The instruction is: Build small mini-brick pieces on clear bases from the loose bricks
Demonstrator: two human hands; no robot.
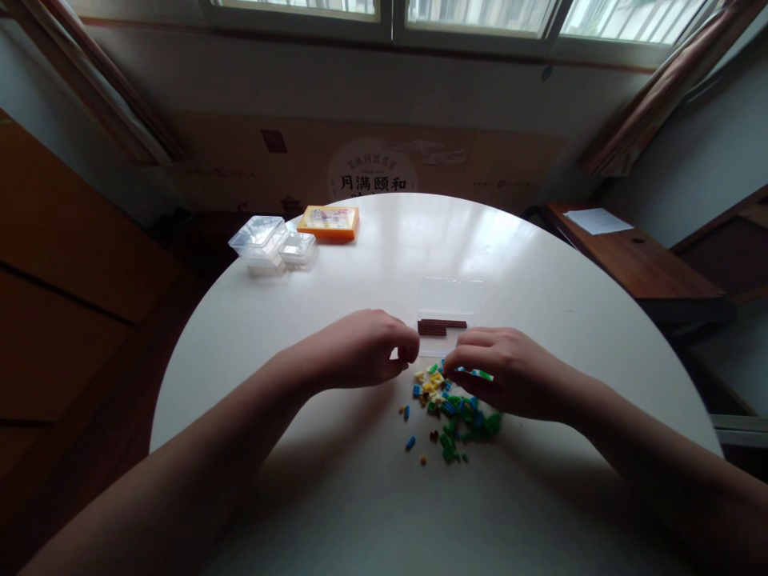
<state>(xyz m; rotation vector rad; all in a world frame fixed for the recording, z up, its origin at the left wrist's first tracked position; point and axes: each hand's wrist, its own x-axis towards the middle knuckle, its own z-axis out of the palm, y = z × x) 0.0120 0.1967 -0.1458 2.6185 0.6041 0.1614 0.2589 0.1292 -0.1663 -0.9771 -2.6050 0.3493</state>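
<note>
My left hand [384, 348] hovers above the table, just left of a clear plastic box. Its fingers are curled with thumb and forefinger close together; whatever lies between them, if anything, I cannot make out. My right hand [501, 364] is over the far edge of a heap of small building bricks [459, 412], coloured green, blue, yellow and brown. Its fingers bend down to the bricks, with the thumb apart from them. Beyond both hands, the opened clear box [447, 296] holds dark brown studded plates [433, 327].
The round white table [270, 480] carries stacked clear containers [261, 240] and an orange box [328, 223] at the far left. Several loose bricks, one blue [410, 442], lie in front of the heap. A wooden desk [636, 252] with paper stands at right.
</note>
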